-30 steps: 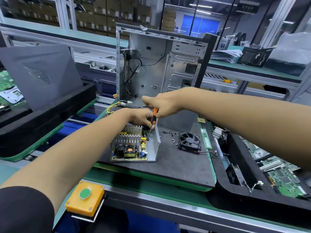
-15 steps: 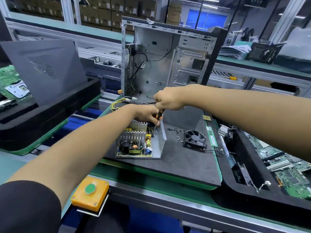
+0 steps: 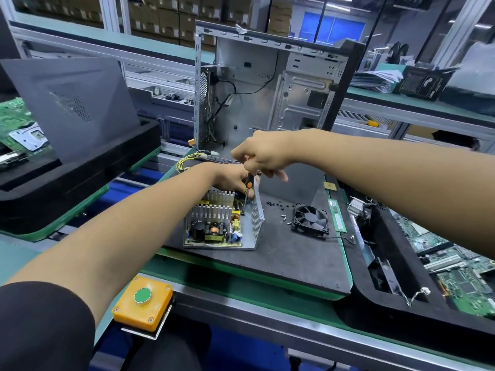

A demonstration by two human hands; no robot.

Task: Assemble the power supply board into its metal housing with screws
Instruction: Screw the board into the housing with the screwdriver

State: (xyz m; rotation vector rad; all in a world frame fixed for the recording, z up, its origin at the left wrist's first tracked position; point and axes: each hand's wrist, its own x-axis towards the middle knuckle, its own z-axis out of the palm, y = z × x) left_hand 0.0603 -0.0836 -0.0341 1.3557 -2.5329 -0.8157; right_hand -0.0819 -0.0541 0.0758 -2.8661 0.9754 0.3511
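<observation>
screwdriver upright over power supply board — right hand fingers gripping it, left hand fingers steadying its shaft

Both forearms reach forward, bare, and meet at the middle. The right hand sits above, fingers curled downward; the left hand lies just beneath it, knuckles up.

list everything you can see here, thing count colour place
power supply board: 1, green-yellow, in housing
metal housing: 1, silver, on mat
screwdriver: 1, orange-black, upright over board
loose screws: several, dark, right of housing
fan: 1, black, right of screws
computer case: 1, silver, behind mat
button box: 1, yellow, green button, front edge
left hand: 1, at the shaft
right hand: 1, grips handle
</observation>
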